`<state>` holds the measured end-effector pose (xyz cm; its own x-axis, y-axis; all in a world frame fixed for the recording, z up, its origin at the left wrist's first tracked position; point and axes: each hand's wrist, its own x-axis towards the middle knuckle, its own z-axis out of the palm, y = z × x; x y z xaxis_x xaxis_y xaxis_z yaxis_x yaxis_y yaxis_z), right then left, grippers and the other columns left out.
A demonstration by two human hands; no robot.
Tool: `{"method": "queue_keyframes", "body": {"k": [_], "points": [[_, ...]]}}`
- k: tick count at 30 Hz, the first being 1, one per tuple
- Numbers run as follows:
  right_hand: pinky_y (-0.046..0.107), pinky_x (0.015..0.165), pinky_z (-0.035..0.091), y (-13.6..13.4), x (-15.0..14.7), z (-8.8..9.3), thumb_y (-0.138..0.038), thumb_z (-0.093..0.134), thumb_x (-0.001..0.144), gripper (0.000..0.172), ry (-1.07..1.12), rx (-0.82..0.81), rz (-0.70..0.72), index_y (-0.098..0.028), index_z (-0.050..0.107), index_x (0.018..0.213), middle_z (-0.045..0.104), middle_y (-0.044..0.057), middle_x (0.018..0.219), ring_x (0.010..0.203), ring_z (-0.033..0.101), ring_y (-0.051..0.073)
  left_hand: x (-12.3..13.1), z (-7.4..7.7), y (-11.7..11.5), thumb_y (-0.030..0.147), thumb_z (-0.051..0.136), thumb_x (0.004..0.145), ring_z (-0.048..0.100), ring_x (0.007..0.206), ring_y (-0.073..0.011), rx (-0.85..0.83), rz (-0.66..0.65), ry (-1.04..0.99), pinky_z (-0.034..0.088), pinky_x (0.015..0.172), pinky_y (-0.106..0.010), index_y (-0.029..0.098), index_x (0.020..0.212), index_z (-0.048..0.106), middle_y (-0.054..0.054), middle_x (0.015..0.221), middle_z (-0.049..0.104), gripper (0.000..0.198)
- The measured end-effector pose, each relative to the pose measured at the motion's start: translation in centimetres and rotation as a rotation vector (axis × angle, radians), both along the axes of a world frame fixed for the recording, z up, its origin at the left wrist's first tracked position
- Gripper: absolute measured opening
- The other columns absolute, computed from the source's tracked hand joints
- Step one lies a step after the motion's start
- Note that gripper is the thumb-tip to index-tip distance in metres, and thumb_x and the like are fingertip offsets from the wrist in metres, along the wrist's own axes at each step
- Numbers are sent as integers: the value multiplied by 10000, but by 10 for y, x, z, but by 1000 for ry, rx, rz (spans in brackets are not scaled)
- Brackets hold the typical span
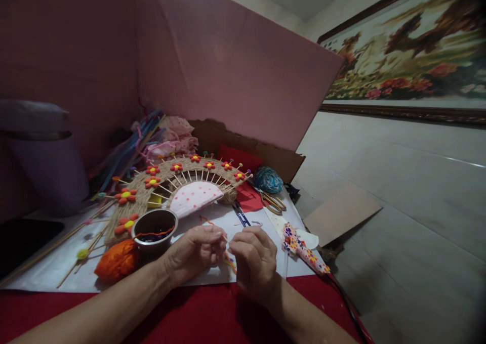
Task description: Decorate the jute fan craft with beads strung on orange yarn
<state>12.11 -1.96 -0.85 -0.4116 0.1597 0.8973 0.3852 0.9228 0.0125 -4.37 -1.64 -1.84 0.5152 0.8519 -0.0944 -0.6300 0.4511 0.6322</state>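
Note:
My left hand [199, 248] and my right hand [254, 258] are close together above the front of the white sheet, fingertips pinched toward each other. A small thin thing, too small to name, shows between them. Orange yarn strands [230, 264] hang or lie just behind and between the hands. Left of my left hand stands a metal bowl [156, 226] with dark contents and an orange strand across it. An orange yarn ball [118, 261] sits beside the bowl. Behind is a twine-wrapped arch [167, 169] with red and yellow flowers and a dotted white half-round [195, 197].
Gold-handled scissors [273, 202], a blue yarn ball [268, 179] and a flower-patterned glue gun [304, 248] with a cord lie to the right. Thin sticks [68, 235], a dark phone-like slab [28, 240] and a purple bin [47, 167] are at the left. A pink board stands behind.

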Motion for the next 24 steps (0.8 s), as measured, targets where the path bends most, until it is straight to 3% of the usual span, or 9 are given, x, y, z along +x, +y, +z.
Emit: {"method": "queue_keyframes", "body": {"k": [16, 24], "points": [[360, 686, 488, -4, 1, 3, -12, 475, 778, 227, 65, -13, 8, -190, 520, 912, 625, 52, 768, 723, 549, 180, 1, -1, 3, 127, 710, 665, 512, 596, -96, -13, 7, 10, 397, 626, -237, 83, 689, 657, -26, 631, 578, 74], [320, 673, 454, 1, 0, -1, -55, 470, 857, 145, 299, -254, -43, -193, 511, 873, 556, 35, 795, 755, 530, 163, 1, -2, 2, 139, 712, 655, 499, 617, -100, 13, 27, 47, 409, 645, -250, 77, 687, 650, -31, 656, 580, 93]]}}
